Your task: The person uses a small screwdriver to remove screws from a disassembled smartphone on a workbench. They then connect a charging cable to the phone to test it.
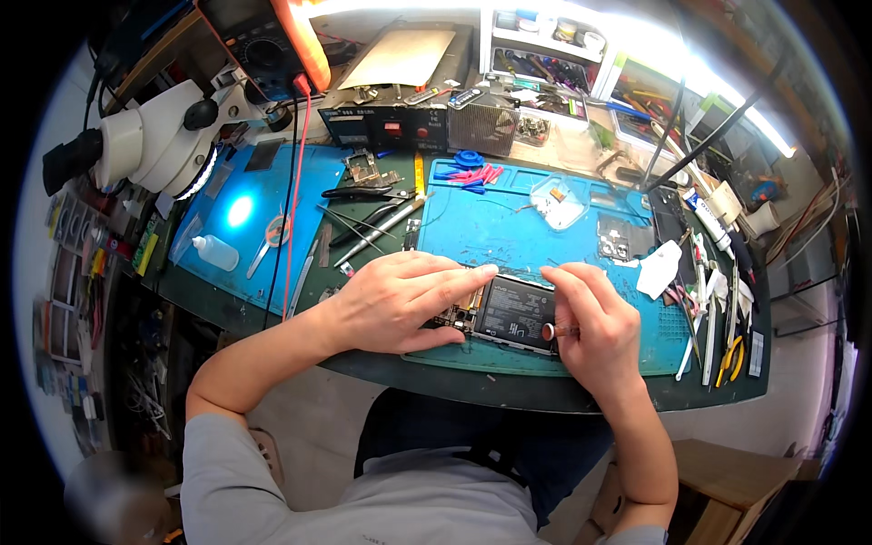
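Observation:
An opened phone [513, 311] with a black battery and exposed circuit board lies on the blue mat [436, 356]. My left hand [409, 300] holds the phone's left end, fingers stretched across the top edge and thumb at the lower edge. My right hand [599, 331], at the phone's right end, has its fingers curled round a small tool [550, 333] with a round cap; the rest of that tool is hidden by the fingers.
A microscope [136, 145] shines on another mat [195, 282] at left. Behind stand a multimeter [263, 54] and power unit [381, 129]. Pliers [359, 227], a clear dish [559, 204] and metal plate [624, 236] lie beyond the hands; several tools [731, 350] crowd the right.

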A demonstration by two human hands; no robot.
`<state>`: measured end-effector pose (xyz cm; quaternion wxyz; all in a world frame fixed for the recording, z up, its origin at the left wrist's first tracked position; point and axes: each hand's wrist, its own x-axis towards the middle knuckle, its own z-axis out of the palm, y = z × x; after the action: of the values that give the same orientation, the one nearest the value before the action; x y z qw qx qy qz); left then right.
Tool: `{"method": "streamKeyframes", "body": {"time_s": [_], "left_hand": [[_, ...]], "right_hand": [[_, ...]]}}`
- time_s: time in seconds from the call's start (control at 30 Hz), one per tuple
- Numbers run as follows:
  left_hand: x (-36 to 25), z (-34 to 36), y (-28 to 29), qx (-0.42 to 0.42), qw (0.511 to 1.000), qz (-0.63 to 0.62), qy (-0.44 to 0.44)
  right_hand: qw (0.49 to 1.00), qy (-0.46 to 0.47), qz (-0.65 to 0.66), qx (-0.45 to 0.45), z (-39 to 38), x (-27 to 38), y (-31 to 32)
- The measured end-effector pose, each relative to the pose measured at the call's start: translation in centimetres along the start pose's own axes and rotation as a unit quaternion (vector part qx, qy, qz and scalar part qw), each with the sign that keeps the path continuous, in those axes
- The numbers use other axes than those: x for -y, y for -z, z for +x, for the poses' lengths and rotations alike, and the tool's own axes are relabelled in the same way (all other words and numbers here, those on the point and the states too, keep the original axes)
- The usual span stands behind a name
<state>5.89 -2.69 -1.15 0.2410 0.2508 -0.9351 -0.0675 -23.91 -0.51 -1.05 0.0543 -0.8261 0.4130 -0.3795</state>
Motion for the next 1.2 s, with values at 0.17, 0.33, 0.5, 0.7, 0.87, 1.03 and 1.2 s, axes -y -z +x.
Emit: {"method": "streamKeyframes", "body": {"time_s": [0.17,0.33,0.5,0.7,0.87,1.03,1.2], "left_hand": [[0.0,0.3,0.0,-0.017,1.000,0.005,-0.019],[-0.1,0.4,0.3,-0.007,1.000,0.011,-0.016],[-0.3,0.6,0.4,-0.006,0.999,0.029,-0.030],[-0.3,0.4,0.3,-0.004,1.000,0.021,-0.016],[-0.5,0.4,0.3,0.007,1.000,0.010,0.006],[-0.8,0.5,0.5,0.024,0.999,0.000,0.021],[-1.0,0.6,0.5,0.026,0.999,-0.013,0.028]], "right_hand": [[0.999,-0.029,0.020,-0.009,-0.5,-0.4,-0.1],[0.999,-0.029,0.020,-0.019,-0.4,-0.5,-0.2],[0.999,-0.049,0.023,-0.005,-0.6,-0.8,-0.1],[0.998,-0.060,0.024,0.016,-0.6,-0.8,0.0],[0.998,-0.061,0.024,0.015,-0.5,-0.7,-0.1],[0.998,-0.061,0.029,0.014,-0.5,-0.7,-0.2],[0.998,-0.062,0.026,0.021,-0.4,-0.5,-0.2]]}}
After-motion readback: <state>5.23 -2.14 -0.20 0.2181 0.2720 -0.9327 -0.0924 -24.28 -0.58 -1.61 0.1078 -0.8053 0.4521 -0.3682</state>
